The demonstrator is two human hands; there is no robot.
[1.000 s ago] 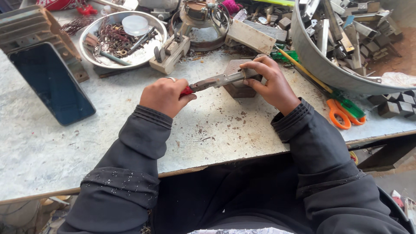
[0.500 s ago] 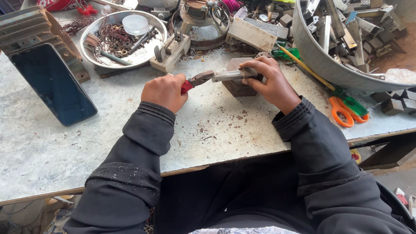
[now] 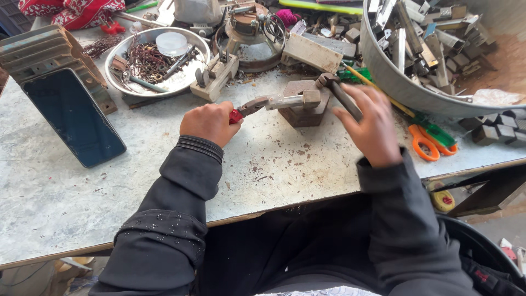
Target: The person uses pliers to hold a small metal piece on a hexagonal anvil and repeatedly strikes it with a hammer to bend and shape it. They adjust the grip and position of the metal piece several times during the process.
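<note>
My left hand (image 3: pixel 210 123) is closed around the red handles of a pair of pliers (image 3: pixel 247 107). The pliers' jaws pinch a small grey metal piece (image 3: pixel 291 100), which lies across the top of a rusty metal block (image 3: pixel 302 112) on the workbench. My right hand (image 3: pixel 372 125), blurred and with its fingers spread, hovers just right of the block. Its fingertips lie over the dark handle of a hammer (image 3: pixel 335 87), whose head rests against the block's far right corner. The fingers have not closed on the handle.
A large metal basin (image 3: pixel 390 82) full of metal offcuts stands at the right. Orange-handled scissors (image 3: pixel 426 143) lie below it. A round dish (image 3: pixel 159 61) of wire scraps, a wooden block (image 3: pixel 218 75) and a grey housing with a dark blue face (image 3: pixel 71 116) stand to the left and behind.
My right hand has let go of the metal piece and swung right and down onto the hammer handle. The piece stays on the block, held only by the pliers.
</note>
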